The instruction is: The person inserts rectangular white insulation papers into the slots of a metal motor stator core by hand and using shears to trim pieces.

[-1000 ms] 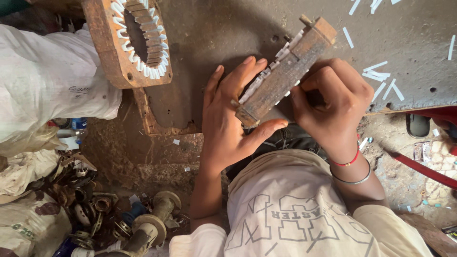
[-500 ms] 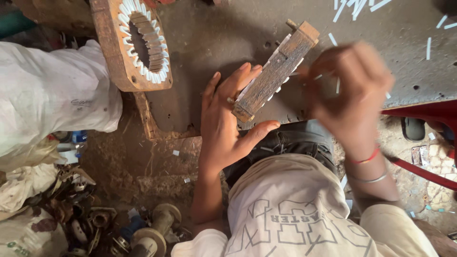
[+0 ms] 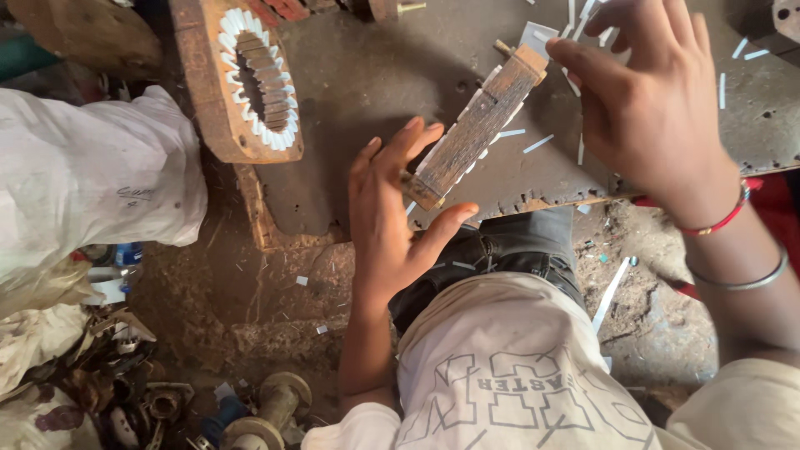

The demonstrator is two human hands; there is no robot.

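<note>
My left hand (image 3: 392,225) cradles the lower end of a rusty stator core (image 3: 475,129), thumb under it and fingers spread along its side. The core stands tilted on a dark metal plate (image 3: 375,75), with white insulation paper showing in its slots. My right hand (image 3: 650,100) hovers just right of the core's upper end, fingers apart and nothing visible in them. Thin white paper strips (image 3: 537,143) lie scattered on the plate around it.
A second, ring-shaped stator (image 3: 250,79) lined with white paper lies at the plate's upper left. A white sack (image 3: 92,175) sits to the left. Scrap metal parts and shafts (image 3: 250,417) are piled on the dirt floor at the lower left.
My right hand has come off the stator core and moved up and to the right. My left hand still supports the core in the same tilted pose.
</note>
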